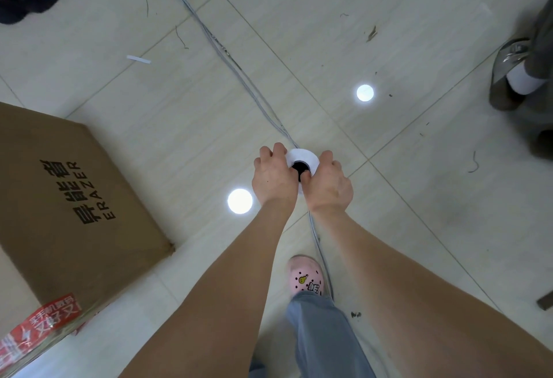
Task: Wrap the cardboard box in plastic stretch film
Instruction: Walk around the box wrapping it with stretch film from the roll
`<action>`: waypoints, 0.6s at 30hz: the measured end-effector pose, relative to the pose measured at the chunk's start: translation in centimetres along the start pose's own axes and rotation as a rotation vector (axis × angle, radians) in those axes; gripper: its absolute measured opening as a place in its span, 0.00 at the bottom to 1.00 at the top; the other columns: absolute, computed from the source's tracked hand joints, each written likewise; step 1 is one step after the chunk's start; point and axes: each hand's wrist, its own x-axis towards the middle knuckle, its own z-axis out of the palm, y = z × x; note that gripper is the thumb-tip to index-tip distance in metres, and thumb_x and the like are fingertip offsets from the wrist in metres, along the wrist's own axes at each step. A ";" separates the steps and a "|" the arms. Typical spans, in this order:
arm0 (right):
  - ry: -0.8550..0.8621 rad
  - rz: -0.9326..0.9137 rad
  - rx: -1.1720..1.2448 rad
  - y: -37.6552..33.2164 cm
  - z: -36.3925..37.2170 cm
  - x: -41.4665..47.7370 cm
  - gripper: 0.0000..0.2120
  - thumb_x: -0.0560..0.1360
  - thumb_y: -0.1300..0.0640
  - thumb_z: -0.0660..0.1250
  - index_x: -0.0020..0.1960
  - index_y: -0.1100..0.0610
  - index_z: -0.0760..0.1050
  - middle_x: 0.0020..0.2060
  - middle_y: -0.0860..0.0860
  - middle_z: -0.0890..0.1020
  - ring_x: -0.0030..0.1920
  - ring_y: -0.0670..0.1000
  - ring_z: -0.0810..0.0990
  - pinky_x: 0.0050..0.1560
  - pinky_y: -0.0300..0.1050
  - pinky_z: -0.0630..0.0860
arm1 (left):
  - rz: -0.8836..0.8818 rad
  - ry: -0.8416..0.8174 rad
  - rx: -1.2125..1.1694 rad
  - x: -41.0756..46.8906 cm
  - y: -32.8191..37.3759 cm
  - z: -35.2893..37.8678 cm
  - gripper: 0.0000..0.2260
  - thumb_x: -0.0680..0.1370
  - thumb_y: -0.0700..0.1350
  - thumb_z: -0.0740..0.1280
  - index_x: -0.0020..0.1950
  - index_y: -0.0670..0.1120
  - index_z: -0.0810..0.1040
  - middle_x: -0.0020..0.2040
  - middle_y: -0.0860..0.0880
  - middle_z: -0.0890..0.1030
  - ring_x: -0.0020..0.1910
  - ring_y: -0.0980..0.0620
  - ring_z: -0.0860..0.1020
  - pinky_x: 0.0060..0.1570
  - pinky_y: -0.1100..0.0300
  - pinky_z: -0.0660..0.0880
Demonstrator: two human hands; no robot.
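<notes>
Stretch film roll (302,159) held upright between left hand (273,178) and right hand (329,187), both closed around it, thumbs at the core. Cardboard box (68,198) lies on floor (389,48), well apart to the left. Film judged light, clingy, tear-prone; best gripped by the stiff core ends.

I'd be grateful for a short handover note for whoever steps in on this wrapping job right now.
Left hand and right hand: both grip the stretch film roll, held upright between them, core end facing up.
Cardboard box: on the tiled floor to the person's left, apart from the roll.
Done: roll in hand; a strip of film seems to cross the box's near corner.
Left: most of the wrapping. Mind the cable underfoot.
</notes>
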 end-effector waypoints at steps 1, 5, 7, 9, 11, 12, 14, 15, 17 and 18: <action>-0.003 -0.008 -0.003 0.0 0.0 -0.1 0.14 0.77 0.53 0.62 0.59 0.58 0.66 0.52 0.55 0.76 0.46 0.61 0.79 0.37 0.46 0.66 | -0.017 0.004 -0.008 -0.1 -0.2 0.0 0.13 0.74 0.40 0.64 0.59 0.46 0.71 0.56 0.48 0.71 0.52 0.48 0.70 0.35 0.59 0.64; -0.012 -0.065 -0.038 -0.5 0.7 -1.1 0.15 0.77 0.52 0.62 0.59 0.58 0.65 0.53 0.55 0.76 0.47 0.61 0.79 0.37 0.46 0.66 | -0.083 0.015 -0.072 -0.8 -1.9 0.0 0.14 0.74 0.42 0.66 0.59 0.47 0.71 0.55 0.48 0.72 0.53 0.47 0.71 0.37 0.57 0.65; -0.014 -0.095 -0.054 -1.0 1.3 -2.1 0.15 0.77 0.52 0.63 0.60 0.58 0.65 0.53 0.55 0.76 0.47 0.61 0.79 0.38 0.46 0.66 | -0.114 0.023 -0.106 -1.2 -3.2 -0.3 0.14 0.74 0.41 0.66 0.59 0.48 0.71 0.55 0.48 0.72 0.53 0.47 0.71 0.39 0.57 0.66; -0.021 -0.122 -0.069 -1.7 2.0 -3.2 0.15 0.77 0.52 0.63 0.60 0.58 0.65 0.54 0.55 0.77 0.47 0.61 0.79 0.38 0.46 0.66 | -0.144 0.031 -0.126 -1.8 -4.6 -0.7 0.14 0.74 0.41 0.66 0.59 0.48 0.71 0.55 0.48 0.72 0.53 0.47 0.71 0.39 0.57 0.67; -0.031 -0.145 -0.092 -2.5 2.6 -4.3 0.15 0.77 0.52 0.63 0.60 0.58 0.66 0.54 0.55 0.77 0.47 0.60 0.79 0.38 0.46 0.66 | -0.168 0.033 -0.130 -2.2 -6.1 -1.2 0.14 0.74 0.41 0.66 0.59 0.48 0.71 0.55 0.48 0.72 0.53 0.48 0.71 0.39 0.57 0.67; -0.038 -0.157 -0.104 -3.1 2.9 -4.7 0.15 0.77 0.52 0.63 0.60 0.58 0.65 0.53 0.55 0.77 0.47 0.60 0.79 0.38 0.46 0.67 | -0.180 0.037 -0.130 -2.4 -6.8 -1.6 0.14 0.74 0.42 0.67 0.59 0.48 0.71 0.55 0.48 0.72 0.53 0.48 0.71 0.38 0.57 0.67; -0.053 -0.183 -0.120 -4.3 3.5 -5.5 0.14 0.77 0.52 0.63 0.59 0.57 0.66 0.52 0.55 0.77 0.47 0.60 0.79 0.38 0.46 0.67 | -0.207 0.049 -0.137 -2.6 -8.3 -2.4 0.14 0.74 0.42 0.67 0.59 0.48 0.71 0.55 0.48 0.72 0.53 0.48 0.72 0.39 0.57 0.68; -0.059 -0.200 -0.125 -5.1 3.8 -5.9 0.14 0.77 0.52 0.63 0.58 0.57 0.66 0.52 0.55 0.77 0.47 0.59 0.79 0.38 0.46 0.67 | -0.223 0.056 -0.143 -2.7 -9.2 -2.8 0.15 0.74 0.42 0.67 0.59 0.48 0.71 0.55 0.48 0.72 0.53 0.48 0.72 0.39 0.57 0.68; -0.069 -0.239 -0.137 -6.7 4.5 -6.8 0.13 0.77 0.53 0.63 0.58 0.57 0.66 0.51 0.54 0.77 0.45 0.58 0.78 0.38 0.46 0.66 | -0.259 0.072 -0.160 -2.8 -10.9 -3.8 0.15 0.74 0.42 0.67 0.59 0.48 0.71 0.55 0.48 0.72 0.54 0.48 0.72 0.40 0.57 0.68; -0.074 -0.259 -0.144 -7.5 4.9 -7.3 0.13 0.77 0.53 0.62 0.57 0.58 0.66 0.51 0.54 0.77 0.43 0.58 0.76 0.37 0.45 0.65 | -0.278 0.082 -0.168 -2.8 -11.8 -4.3 0.15 0.74 0.42 0.67 0.59 0.48 0.71 0.55 0.48 0.72 0.54 0.48 0.72 0.40 0.57 0.68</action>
